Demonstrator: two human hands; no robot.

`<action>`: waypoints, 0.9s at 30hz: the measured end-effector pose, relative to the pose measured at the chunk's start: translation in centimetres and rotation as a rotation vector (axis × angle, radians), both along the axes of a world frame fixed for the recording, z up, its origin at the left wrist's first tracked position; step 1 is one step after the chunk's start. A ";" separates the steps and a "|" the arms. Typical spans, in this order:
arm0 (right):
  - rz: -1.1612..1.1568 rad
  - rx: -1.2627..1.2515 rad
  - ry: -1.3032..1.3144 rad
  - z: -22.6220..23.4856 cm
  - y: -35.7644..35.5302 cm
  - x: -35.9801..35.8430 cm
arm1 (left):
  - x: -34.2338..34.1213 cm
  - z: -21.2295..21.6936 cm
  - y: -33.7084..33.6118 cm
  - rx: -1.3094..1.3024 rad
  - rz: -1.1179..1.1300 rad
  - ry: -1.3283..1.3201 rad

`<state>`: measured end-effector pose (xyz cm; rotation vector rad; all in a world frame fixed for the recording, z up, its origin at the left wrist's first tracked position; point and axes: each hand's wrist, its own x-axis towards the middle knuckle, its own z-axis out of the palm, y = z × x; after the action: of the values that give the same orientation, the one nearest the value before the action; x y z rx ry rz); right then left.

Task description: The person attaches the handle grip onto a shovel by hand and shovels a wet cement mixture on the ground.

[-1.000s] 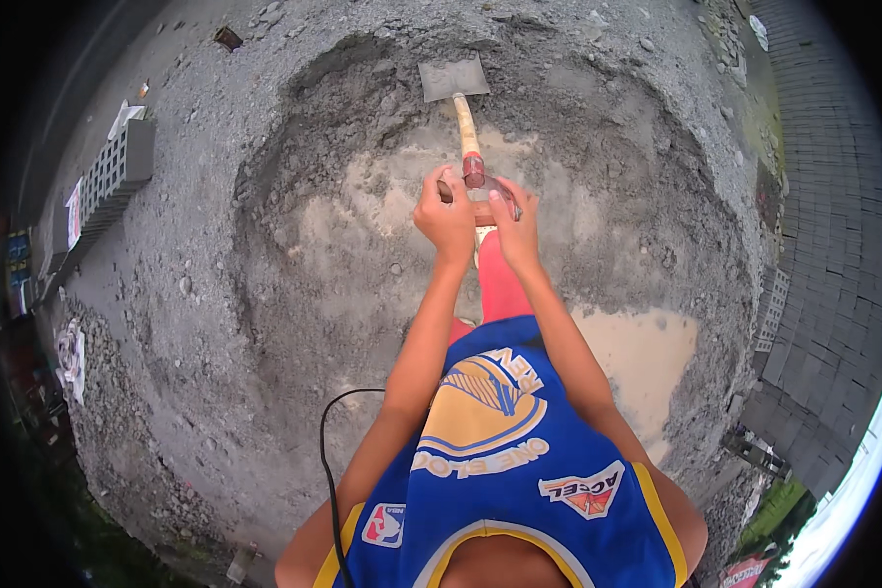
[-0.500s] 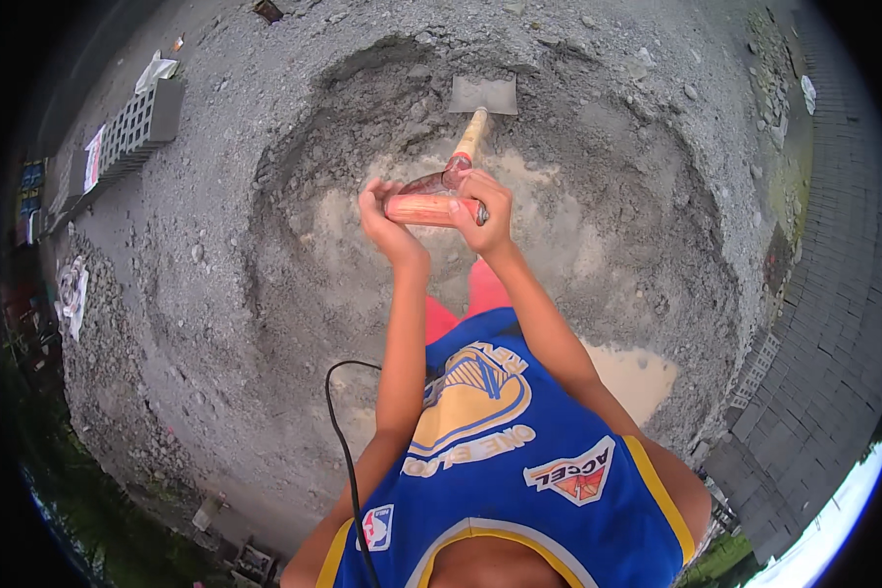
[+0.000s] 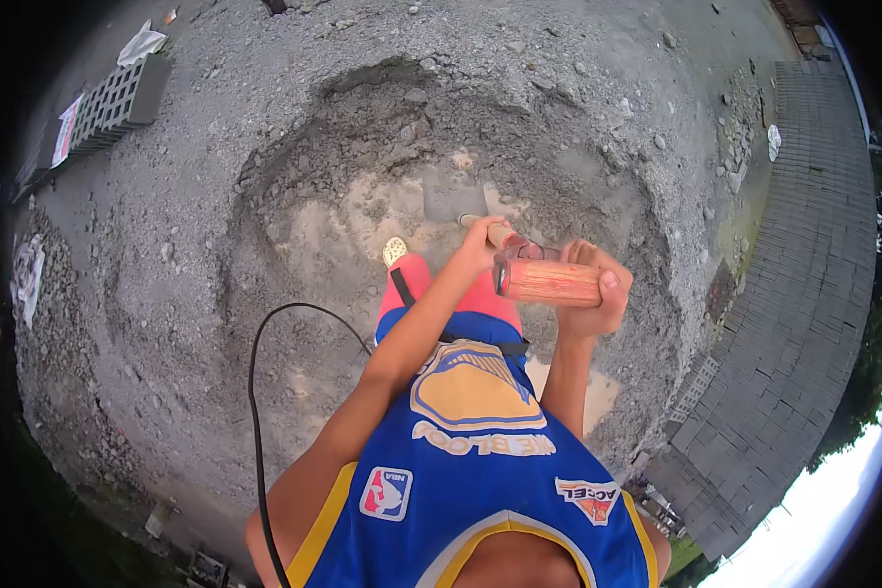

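1. The shovel point(image 3: 503, 236) lies in front of the person's shorts, its reddish wooden grip point(image 3: 554, 282) nearest, its grey blade point(image 3: 444, 202) over the muddy pit point(image 3: 309, 284); I can't tell whether they touch.
2. The right hand point(image 3: 601, 289) has its fingers clamped on the grip's end.
3. The left hand point(image 3: 478, 247) has its fingers closed around the shaft near the blade.
4. White lettering, a gold round emblem, a rectangular badge and a triangular patch mark the blue jersey point(image 3: 441, 519).
5. Grey hollow blocks point(image 3: 118, 103) stand beyond, at left.
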<state>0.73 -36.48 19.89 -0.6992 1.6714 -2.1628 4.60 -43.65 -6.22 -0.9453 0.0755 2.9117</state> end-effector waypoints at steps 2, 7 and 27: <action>-0.081 0.005 -0.066 -0.1 0.2 -0.4 | -0.7 0.3 -0.5 0.093 -0.049 -0.066; -0.039 -0.017 0.095 1.3 -1.5 -1.5 | -3.3 1.7 -3.0 0.308 0.043 0.014; -0.081 -0.035 0.107 -8.9 -16.6 -10.4 | -5.9 22.5 -18.8 -1.489 0.435 -0.155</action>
<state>-9.67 -53.05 10.95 -0.7831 1.7473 -2.2518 -1.25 -62.44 16.33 -1.3224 2.4689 2.6929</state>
